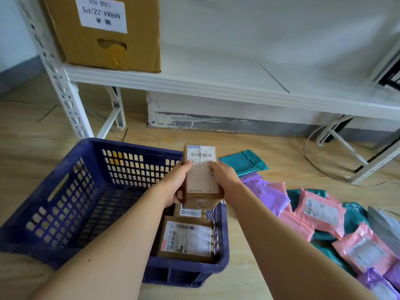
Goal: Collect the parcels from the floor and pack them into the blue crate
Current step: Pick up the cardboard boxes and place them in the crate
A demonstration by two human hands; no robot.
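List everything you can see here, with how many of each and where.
blue crate: one, dark blue, on the floor at left
held parcel: one, brown with white label, over the crate's far right corner
parcels in crate: at least two, brown, at its right end
soft mailers: many, pink, purple, teal, grey, piled on floor at right
cardboard box: one, brown, on the shelf
shelf rack: one, white, by the wall
cable: one, pale, on floor under the rack
left hand: one, grips held parcel's left side
right hand: one, grips its right side
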